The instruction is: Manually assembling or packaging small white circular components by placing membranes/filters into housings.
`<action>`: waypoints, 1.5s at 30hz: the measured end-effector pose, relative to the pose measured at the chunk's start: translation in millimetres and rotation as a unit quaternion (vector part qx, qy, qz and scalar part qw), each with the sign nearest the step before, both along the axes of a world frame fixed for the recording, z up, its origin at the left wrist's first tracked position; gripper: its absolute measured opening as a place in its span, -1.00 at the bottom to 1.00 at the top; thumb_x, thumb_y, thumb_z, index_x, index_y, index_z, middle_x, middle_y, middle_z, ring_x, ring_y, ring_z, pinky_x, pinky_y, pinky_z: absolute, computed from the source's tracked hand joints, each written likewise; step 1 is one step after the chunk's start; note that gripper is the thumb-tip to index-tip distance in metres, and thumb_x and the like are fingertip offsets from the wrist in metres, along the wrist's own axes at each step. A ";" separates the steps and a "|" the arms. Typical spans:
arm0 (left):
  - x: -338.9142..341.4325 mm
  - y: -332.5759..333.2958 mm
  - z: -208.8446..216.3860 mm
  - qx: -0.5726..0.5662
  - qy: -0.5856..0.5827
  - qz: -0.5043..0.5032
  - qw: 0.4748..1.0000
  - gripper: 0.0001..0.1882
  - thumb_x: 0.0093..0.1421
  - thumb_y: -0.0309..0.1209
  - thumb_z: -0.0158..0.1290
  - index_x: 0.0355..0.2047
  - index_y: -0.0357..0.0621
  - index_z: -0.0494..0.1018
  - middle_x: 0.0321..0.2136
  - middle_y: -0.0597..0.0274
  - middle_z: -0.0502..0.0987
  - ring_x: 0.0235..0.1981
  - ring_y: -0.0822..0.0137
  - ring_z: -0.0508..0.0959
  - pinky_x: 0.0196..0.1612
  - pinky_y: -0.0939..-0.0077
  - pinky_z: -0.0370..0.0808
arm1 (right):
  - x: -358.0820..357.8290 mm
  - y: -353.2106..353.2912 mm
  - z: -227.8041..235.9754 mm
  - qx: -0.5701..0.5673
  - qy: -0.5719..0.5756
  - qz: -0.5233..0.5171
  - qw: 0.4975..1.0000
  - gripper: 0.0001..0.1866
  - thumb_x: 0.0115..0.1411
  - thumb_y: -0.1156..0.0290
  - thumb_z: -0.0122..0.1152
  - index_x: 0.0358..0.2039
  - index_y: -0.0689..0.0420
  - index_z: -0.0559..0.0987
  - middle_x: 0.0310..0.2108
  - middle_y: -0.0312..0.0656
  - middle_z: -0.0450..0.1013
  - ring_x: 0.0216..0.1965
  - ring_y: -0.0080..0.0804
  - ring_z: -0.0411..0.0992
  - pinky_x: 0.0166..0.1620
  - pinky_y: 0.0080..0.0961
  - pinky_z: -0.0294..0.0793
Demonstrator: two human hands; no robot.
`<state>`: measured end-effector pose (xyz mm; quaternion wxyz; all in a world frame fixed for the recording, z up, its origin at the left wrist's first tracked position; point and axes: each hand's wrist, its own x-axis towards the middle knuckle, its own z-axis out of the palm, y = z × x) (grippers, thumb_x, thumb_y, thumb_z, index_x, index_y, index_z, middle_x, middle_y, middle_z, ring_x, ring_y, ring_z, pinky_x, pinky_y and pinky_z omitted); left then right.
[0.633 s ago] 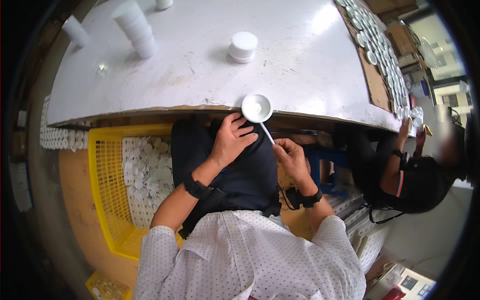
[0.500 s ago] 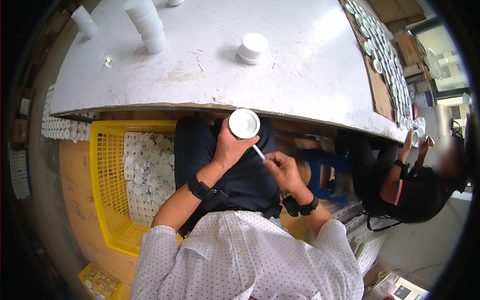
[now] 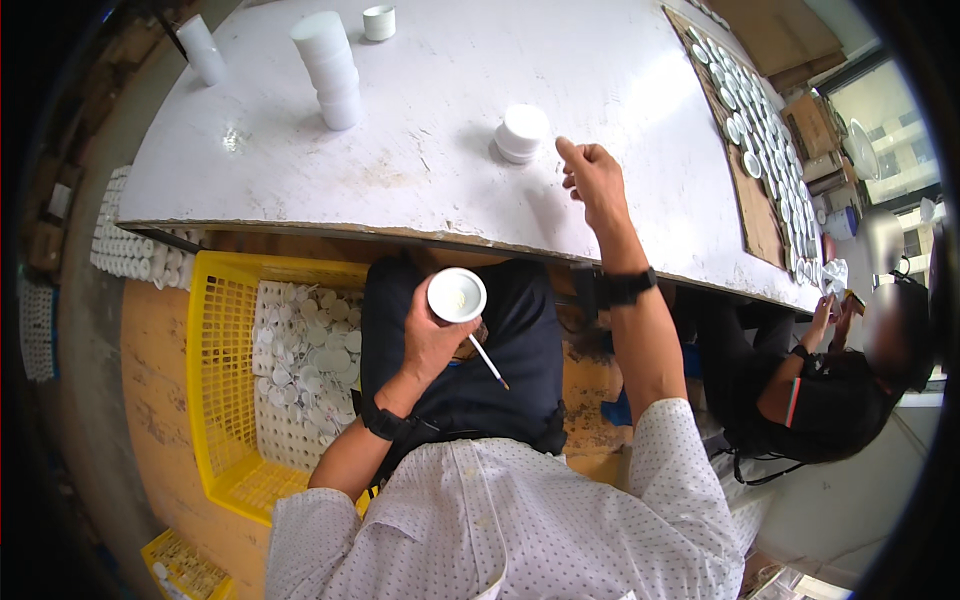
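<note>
My left hand [image 3: 428, 340] is closed around a small white cup [image 3: 457, 295] with pale stuff inside, held above my lap. A thin white stick [image 3: 488, 360] with a dark tip sticks out from beside the cup, under my left fingers. Over the table, my right hand [image 3: 594, 183] is raised with its fingers loosely bent and nothing visible in them. Just left of it, apart from the fingers, a short stack of round white pieces [image 3: 522, 135] stands on the white table [image 3: 420, 190].
A tall white stack [image 3: 332, 75], a small white cup [image 3: 379, 22] and a white cylinder [image 3: 203, 52] stand farther back. Left of my legs, a yellow basket [image 3: 222, 370] holds many white discs [image 3: 320, 335]. Small white dishes cover a brown board [image 3: 762, 215]. A co-worker [image 3: 830, 400] sits at right.
My right hand has let go of the stick and moved up and forward over the table. My left hand, with the cup and stick, has come lower and slightly left.
</note>
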<state>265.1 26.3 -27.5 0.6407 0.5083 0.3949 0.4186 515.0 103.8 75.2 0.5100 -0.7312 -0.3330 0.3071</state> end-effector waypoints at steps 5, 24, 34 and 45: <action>-12.0 -9.8 -4.9 -0.016 0.010 0.003 1.000 -0.27 -0.16 -0.58 0.25 0.02 -0.35 0.12 -0.14 0.11 0.38 -0.11 0.36 0.42 -0.03 0.51 0.39 | 13.0 41.6 -8.0 -0.057 -0.002 0.016 0.998 -0.60 -0.04 0.13 0.29 -0.54 0.24 0.41 -0.68 -0.25 0.32 -0.68 -0.59 0.28 -0.66 -0.71 0.25; -21.6 -7.7 -9.9 -0.034 -0.023 -0.017 0.999 -0.28 -0.14 -0.60 0.22 0.02 -0.34 0.11 -0.13 0.09 0.37 -0.12 0.36 0.43 -0.04 0.51 0.40 | 4.0 -8.6 -19.9 0.121 0.312 0.024 0.942 -0.88 0.11 0.48 0.11 -0.37 0.22 0.38 -0.52 -0.26 0.39 -0.50 -0.56 0.43 -0.56 -0.78 0.33; 2.1 11.9 39.1 -0.020 -0.050 -0.076 0.996 -0.35 -0.02 -0.71 0.04 0.07 -0.26 0.03 -0.18 0.04 0.40 -0.27 0.25 0.54 -0.32 0.52 0.55 | -29.7 -70.6 -40.4 0.112 0.349 0.049 0.929 -0.92 0.12 0.46 0.13 -0.38 0.13 0.43 -0.55 -0.33 0.40 -0.60 -0.66 0.34 -0.56 -0.78 0.31; 12.0 11.5 27.7 0.039 -0.036 -0.115 0.992 -0.31 0.04 -0.41 0.10 0.12 -0.24 0.01 -0.07 0.05 0.29 -0.14 0.34 0.40 -0.16 0.53 0.43 | -80.4 -105.6 -64.7 -0.009 0.273 0.136 0.952 -0.84 0.10 0.39 0.19 -0.36 0.19 0.46 -0.57 -0.38 0.38 -0.61 -0.76 0.28 -0.57 -0.83 0.28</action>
